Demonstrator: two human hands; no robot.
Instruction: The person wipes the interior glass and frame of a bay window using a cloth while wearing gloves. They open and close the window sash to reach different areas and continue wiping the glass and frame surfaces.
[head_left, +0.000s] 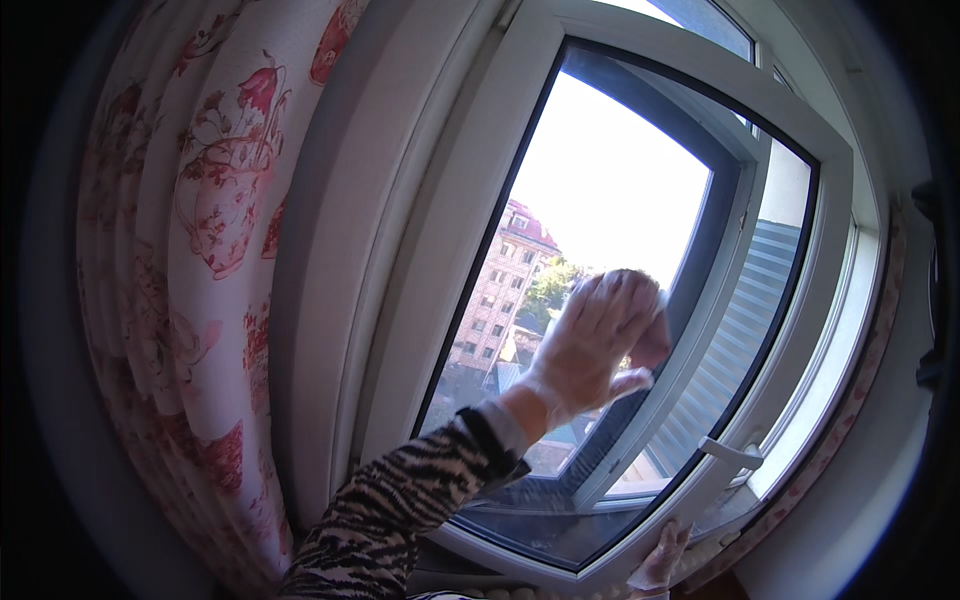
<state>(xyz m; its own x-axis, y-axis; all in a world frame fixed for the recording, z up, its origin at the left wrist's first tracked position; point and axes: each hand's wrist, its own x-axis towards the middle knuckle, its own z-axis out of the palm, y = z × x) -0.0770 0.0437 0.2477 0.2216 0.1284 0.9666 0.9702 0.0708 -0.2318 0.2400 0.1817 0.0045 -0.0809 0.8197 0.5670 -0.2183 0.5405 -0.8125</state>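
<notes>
My left hand (592, 341), in a thin clear glove, is raised against the glass pane (555, 172) of a white-framed window sash (806, 315). Its fingers curl over a pinkish pad (651, 343), perhaps a sponge or cloth, mostly hidden by the hand. The thumb points to the right, away from the fingers. Low on the right, my right hand (661, 559), gloved the same way, grips the sash's bottom edge near the corner; part of it is cut off by the picture's rim. Smears mark the lower glass.
The sash stands swung inward, its white handle (731, 453) sticking out at the lower right. A floral curtain (225, 195) hangs at the left beside the white window reveal (360, 187). Beyond the glass are a brick building (499, 285) and trees.
</notes>
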